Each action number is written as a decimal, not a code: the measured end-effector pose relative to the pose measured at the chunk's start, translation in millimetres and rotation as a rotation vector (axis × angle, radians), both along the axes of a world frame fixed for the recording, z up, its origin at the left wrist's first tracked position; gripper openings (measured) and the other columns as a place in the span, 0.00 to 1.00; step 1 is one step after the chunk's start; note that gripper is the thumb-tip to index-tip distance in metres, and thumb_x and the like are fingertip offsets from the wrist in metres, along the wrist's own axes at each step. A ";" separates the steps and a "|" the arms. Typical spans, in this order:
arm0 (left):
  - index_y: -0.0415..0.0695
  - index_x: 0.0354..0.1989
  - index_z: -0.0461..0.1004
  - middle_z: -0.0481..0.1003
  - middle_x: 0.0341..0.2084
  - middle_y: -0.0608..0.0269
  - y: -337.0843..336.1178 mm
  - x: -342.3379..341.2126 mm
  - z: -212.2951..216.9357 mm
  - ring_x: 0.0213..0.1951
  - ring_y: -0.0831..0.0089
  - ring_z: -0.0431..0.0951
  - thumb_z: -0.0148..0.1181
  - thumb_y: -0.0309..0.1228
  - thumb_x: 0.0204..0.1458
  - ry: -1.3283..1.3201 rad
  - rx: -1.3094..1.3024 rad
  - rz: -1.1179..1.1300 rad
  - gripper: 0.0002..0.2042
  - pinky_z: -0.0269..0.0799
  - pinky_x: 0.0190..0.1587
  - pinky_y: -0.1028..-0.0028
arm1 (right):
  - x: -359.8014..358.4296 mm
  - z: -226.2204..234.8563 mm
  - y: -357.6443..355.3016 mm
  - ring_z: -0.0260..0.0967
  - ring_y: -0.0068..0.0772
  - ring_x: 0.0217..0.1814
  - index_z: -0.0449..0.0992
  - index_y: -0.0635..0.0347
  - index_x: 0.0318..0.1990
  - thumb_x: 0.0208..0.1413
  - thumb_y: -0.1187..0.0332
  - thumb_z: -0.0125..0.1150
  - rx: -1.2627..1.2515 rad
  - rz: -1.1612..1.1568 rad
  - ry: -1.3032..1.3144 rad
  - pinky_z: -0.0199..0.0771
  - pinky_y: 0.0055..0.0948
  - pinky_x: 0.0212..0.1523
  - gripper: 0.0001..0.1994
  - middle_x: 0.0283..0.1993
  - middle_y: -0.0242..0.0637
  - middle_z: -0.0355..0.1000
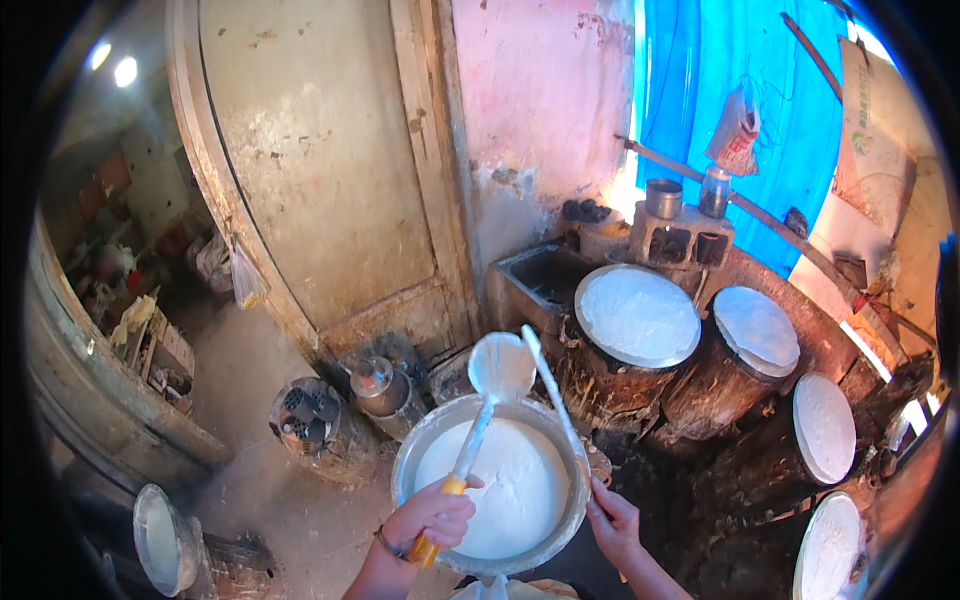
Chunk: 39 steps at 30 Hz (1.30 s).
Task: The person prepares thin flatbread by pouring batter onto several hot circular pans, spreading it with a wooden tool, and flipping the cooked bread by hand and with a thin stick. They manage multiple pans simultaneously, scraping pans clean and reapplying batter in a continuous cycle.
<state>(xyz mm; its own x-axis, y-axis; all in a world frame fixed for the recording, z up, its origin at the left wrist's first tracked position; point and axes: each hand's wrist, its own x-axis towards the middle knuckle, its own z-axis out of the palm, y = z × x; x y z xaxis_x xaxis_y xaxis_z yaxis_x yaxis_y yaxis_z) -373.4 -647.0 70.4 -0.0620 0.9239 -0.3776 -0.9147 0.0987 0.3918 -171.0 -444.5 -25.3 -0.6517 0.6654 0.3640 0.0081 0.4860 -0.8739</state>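
Pot (404, 460), wide and of grey metal, stands low with the work going on right over it. Beyond it, from where I stand, a tall stained door (320, 170) takes up the most space. Next to that runs a patchy pink wall (540, 90), and farther right stretches a bright blue sheet (680, 120). Dark, crusted drums (700, 395) curve round on the pot's right, topped with four white discs (638, 315). A square trough (515, 305) sits at the foot of the pink wall. White liquid (515, 490) lies in the pot a little below the rim, faintly marked on top.

A block (685, 222) stands behind the drums, and a bag (737, 135) hangs against the blue sheet. The ladle (502, 367) slants across the pot, its whitened bowl over the far rim; I can't tell whether the two touch. The left hand (435, 515) is wrapped round its yellow handle. The right hand (613, 520), just beside the pot's right rim, pinches a pale stick (553, 388) between thumb and fingers; its tip leans in near the ladle's bowl. Smallest are the jar (715, 193) and cup (663, 198), side by side on the block.
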 end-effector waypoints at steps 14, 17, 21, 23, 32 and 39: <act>0.46 0.49 0.58 0.56 0.15 0.71 75.7 33.2 -72.6 0.12 0.86 0.54 0.44 0.21 0.53 0.105 -0.139 -0.380 0.15 0.52 0.14 0.86 | 72.9 -35.1 -21.0 0.68 0.36 0.25 0.76 0.54 0.44 0.46 0.73 0.61 0.020 -0.239 -0.276 0.69 0.29 0.26 0.15 0.24 0.41 0.69; 0.45 0.36 0.65 0.53 0.14 0.74 104.2 63.8 -46.0 0.13 0.86 0.53 0.41 0.24 0.57 -0.114 -0.273 -0.341 0.05 0.48 0.12 0.88 | 107.8 -40.6 -34.6 0.68 0.33 0.25 0.76 0.57 0.43 0.43 0.75 0.63 0.106 -0.443 -0.228 0.69 0.28 0.25 0.16 0.23 0.39 0.69; 0.47 0.29 0.61 0.54 0.16 0.73 146.9 89.1 -64.2 0.12 0.85 0.52 0.39 0.26 0.58 -0.005 -0.325 -0.717 0.06 0.48 0.11 0.87 | 165.7 -5.8 -70.9 0.69 0.48 0.35 0.75 0.62 0.40 0.43 0.72 0.60 -0.083 -0.702 -0.126 0.69 0.39 0.36 0.14 0.33 0.49 0.71; 0.47 0.39 0.63 0.54 0.16 0.72 173.9 123.6 -78.8 0.12 0.86 0.53 0.39 0.26 0.58 -0.042 -0.309 -0.916 0.05 0.49 0.11 0.87 | 199.2 -21.6 -90.6 0.69 0.48 0.34 0.75 0.62 0.40 0.43 0.72 0.60 -0.029 -0.878 -0.058 0.69 0.39 0.36 0.14 0.31 0.48 0.71; 0.48 0.51 0.61 0.57 0.17 0.70 190.8 389.7 0.4 0.11 0.87 0.53 0.45 0.24 0.56 0.327 0.034 -1.580 0.14 0.53 0.10 0.88 | 336.5 -42.8 -198.2 0.69 0.35 0.26 0.75 0.59 0.40 0.43 0.74 0.60 -0.013 -1.638 -0.007 0.70 0.30 0.26 0.13 0.25 0.40 0.70; 0.48 0.49 0.57 0.58 0.18 0.69 124.4 584.5 -34.0 0.15 0.86 0.54 0.48 0.38 0.57 0.420 0.094 -2.138 0.15 0.56 0.16 0.87 | 387.4 -79.5 -292.0 0.63 0.18 0.23 0.74 0.63 0.43 0.44 0.76 0.62 -0.186 -2.215 0.134 0.66 0.20 0.26 0.15 0.23 0.32 0.68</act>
